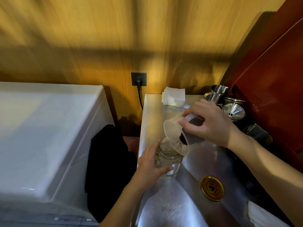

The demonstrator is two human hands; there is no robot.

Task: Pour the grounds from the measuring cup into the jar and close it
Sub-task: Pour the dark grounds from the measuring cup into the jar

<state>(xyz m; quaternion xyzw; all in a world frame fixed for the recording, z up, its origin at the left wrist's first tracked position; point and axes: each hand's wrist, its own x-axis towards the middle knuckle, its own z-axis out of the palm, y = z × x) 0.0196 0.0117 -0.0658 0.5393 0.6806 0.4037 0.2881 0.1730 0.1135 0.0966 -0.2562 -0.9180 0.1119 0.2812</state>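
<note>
While the head camera looks down on a steel counter point(213, 161), I see my right hand point(211, 123) wrapped around a clear plastic measuring cup point(176, 133), tipped steeply so its lip hangs just over the mouth of a glass jar point(167, 158). My left hand point(150, 166) clasps the jar's side and tilts it slightly toward the cup. Dark grounds point(182, 140) are gathered low along the cup's inner wall, near the lip, with a few loose specks ahead of them; I cannot tell whether any have landed in the jar. A gold lid point(212, 188) lies flat on the counter, near the jar to its right, well clear of both hands. I judge the main risk to be spillage: the cup's rim is wider than the jar's mouth, so a fast tip could send grounds over the glass edge onto the counter. Clumped grounds may also release all at once. The jar stands close to the counter's left edge, so a slip of my left hand could knock it off. A metal funnel point(234, 111) sits unused behind my right hand, among other steel vessels. This is the only view I have.
</note>
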